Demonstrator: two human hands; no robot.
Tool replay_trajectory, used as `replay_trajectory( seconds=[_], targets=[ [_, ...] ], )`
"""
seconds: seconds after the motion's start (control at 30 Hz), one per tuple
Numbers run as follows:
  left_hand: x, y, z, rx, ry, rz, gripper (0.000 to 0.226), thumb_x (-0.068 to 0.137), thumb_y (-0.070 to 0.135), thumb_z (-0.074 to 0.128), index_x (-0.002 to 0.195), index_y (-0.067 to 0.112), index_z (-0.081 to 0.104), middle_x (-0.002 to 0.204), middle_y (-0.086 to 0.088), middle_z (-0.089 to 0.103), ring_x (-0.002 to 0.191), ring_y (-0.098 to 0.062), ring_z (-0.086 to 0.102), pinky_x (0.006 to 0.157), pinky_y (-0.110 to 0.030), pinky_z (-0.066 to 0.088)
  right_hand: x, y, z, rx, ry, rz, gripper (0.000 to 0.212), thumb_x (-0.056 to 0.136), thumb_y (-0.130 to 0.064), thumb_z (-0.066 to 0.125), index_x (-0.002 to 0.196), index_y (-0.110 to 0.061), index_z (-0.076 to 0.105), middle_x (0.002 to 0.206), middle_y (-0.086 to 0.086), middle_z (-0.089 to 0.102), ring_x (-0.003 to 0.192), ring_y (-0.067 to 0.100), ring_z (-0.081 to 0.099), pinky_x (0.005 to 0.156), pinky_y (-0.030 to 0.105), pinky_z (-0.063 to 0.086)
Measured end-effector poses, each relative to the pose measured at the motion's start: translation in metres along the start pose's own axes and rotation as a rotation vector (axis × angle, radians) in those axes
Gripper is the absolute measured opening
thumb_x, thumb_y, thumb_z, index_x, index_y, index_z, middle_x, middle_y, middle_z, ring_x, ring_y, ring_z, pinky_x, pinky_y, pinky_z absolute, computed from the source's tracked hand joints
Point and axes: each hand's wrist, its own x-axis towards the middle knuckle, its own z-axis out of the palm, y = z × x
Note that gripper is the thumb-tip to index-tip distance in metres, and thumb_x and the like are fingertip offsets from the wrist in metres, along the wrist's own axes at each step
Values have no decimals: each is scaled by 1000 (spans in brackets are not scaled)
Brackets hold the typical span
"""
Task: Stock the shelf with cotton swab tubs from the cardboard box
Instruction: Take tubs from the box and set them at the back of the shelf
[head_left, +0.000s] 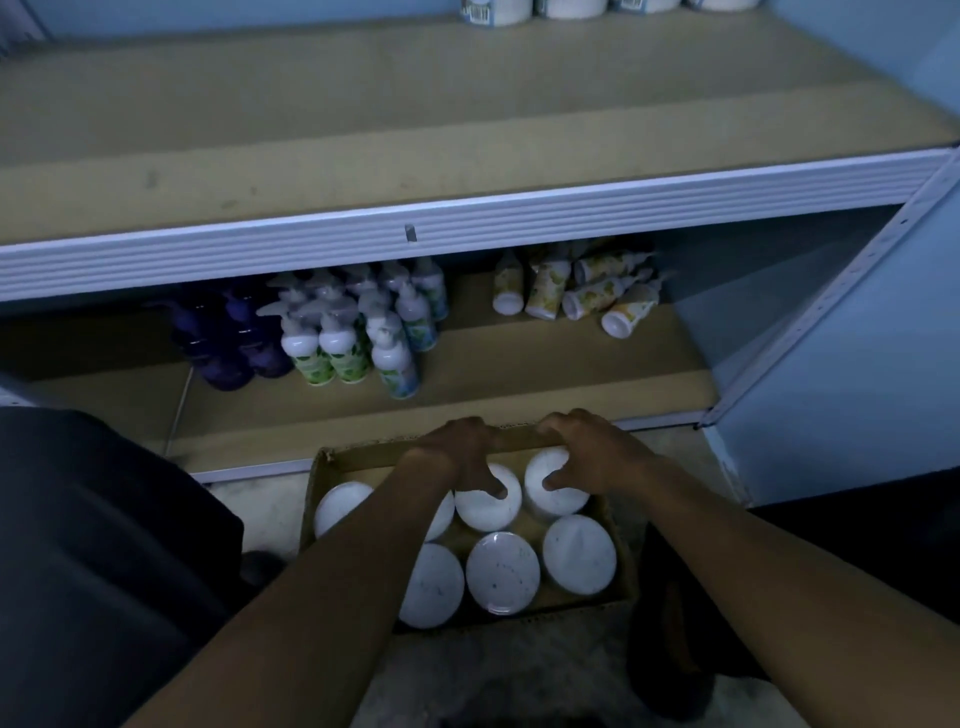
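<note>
A cardboard box (626, 571) sits on the floor below me, holding several round white-lidded cotton swab tubs (503, 571). My left hand (457, 452) is closed around a tub (491, 506) in the back row, thumb on its lid and fingers over the box's far edge. My right hand (587, 452) grips the neighbouring tub (553, 491) at the back right in the same way. The wide tan middle shelf (415, 119) stretches above the box, with several tubs (496, 10) at its far back.
The bottom shelf (519, 364) holds dark purple bottles (228, 343), white pump bottles (358, 327) and toppled yellow-patterned bottles (576, 291). A blue side wall (831, 338) stands at the right. A dark shape (93, 545) fills the left. A dark object (670, 623) lies right of the box.
</note>
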Motion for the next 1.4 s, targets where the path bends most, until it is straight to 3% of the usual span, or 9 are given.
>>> replay_trajectory(
  seconds=[0.23, 0.43, 0.57, 0.67, 0.93, 1.03, 1.2, 1.3, 1.4],
  targets=[
    [15, -2, 35, -62, 19, -11, 87, 72, 46, 82, 146, 21, 44, 152, -7, 39, 138, -26, 39, 110, -34, 37, 15, 8, 27, -3, -16, 11, 88, 72, -36, 84, 148, -25, 41, 153, 2, 37, 139, 25, 37, 107, 40, 41],
    [23, 7, 52, -6, -2, -14, 50, 82, 41, 65, 125, 17, 58, 127, -9, 58, 118, -27, 56, 98, -32, 46, 28, 17, 49, -86, -78, 7, 93, 56, -57, 71, 141, -33, 42, 147, 1, 42, 136, 31, 41, 101, 49, 47],
    [33, 2, 68, 62, 68, -13, 68, 66, 58, 59, 122, 20, 54, 123, -12, 55, 116, -33, 54, 93, -45, 50, 22, 12, 55, -123, -30, 15, 83, 75, -40, 76, 147, -28, 38, 150, 5, 33, 139, 33, 33, 101, 49, 46],
    [35, 0, 73, 68, 87, -19, 74, 65, 60, 59, 126, 20, 51, 125, -11, 52, 119, -35, 51, 95, -49, 48, 21, 12, 62, -193, 54, -3, 77, 76, -39, 72, 145, -29, 41, 148, 7, 34, 137, 34, 36, 98, 49, 48],
    [30, 2, 78, 51, 140, -32, 71, 76, 46, 72, 136, 19, 45, 136, -11, 43, 123, -34, 45, 94, -46, 49, 29, 15, 71, -214, 62, 23, 68, 77, -53, 57, 138, -26, 43, 142, 5, 40, 131, 34, 43, 96, 49, 49],
    [29, 3, 76, 27, 180, -39, 71, 75, 47, 71, 134, 16, 46, 133, -10, 46, 121, -34, 48, 94, -45, 49, 36, 22, 73, -197, 29, 36, 79, 68, -69, 41, 137, -29, 40, 140, 3, 42, 132, 33, 43, 99, 48, 47],
    [25, 4, 62, -75, 193, -58, 87, 70, 48, 68, 140, 8, 36, 136, -15, 49, 124, -35, 49, 99, -41, 46, 21, 4, 46, -142, 57, 38, 68, 80, -40, 69, 142, -22, 44, 145, 8, 42, 136, 31, 39, 102, 44, 46],
    [15, 6, 46, -8, 198, -36, 72, 74, 44, 72, 134, 11, 50, 140, -16, 42, 125, -35, 47, 102, -39, 44, 13, -5, 31, -151, 63, 45, 75, 74, -44, 74, 141, -26, 45, 140, 10, 41, 131, 33, 41, 99, 44, 47],
    [5, 7, 30, 6, 234, -27, 80, 68, 47, 79, 134, 13, 49, 132, -14, 43, 115, -37, 51, 94, -43, 49, 4, -12, 14, -145, 57, 27, 77, 73, -45, 76, 141, -26, 45, 134, 12, 42, 125, 35, 44, 98, 44, 48]
  ],
)
